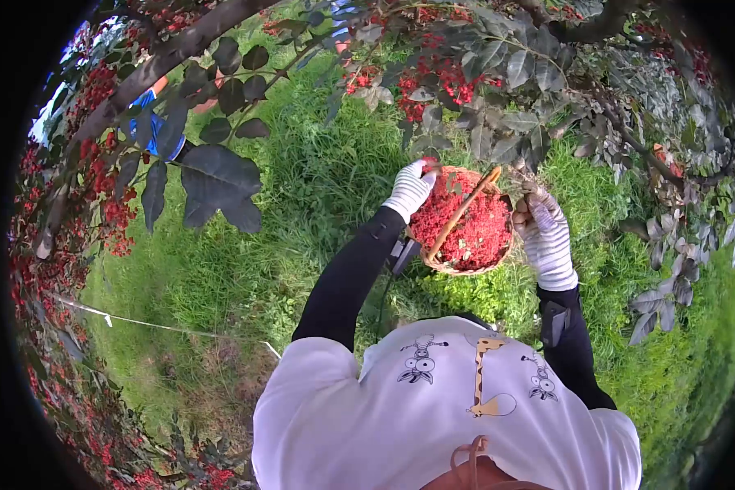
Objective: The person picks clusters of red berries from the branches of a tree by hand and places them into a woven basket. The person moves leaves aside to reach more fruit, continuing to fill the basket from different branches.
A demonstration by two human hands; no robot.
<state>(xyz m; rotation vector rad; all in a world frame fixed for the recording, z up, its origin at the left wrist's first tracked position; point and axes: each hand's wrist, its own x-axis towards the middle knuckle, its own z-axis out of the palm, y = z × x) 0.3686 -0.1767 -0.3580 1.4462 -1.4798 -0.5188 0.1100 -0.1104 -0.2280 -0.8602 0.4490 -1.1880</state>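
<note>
A round wicker basket (441,265) with a curved handle (463,214) hangs or stands before the person's chest, filled with small red berries (469,233). My left hand (412,185), in a striped glove, is at the basket's upper left rim, its fingers pinched together around red berries (429,166). On the basket's right side my right hand (542,224), also gloved, is raised beside the rim near a leafy twig; its fingers are curled, and what they hold is too small to make out.
Branches with dark leaves (220,175) and red berry clusters (441,82) arch across the top and left. More leafy branches (670,278) hang at the right. Another person's blue clothing (151,131) shows behind leaves. A thin cord (171,328) crosses the grass at lower left.
</note>
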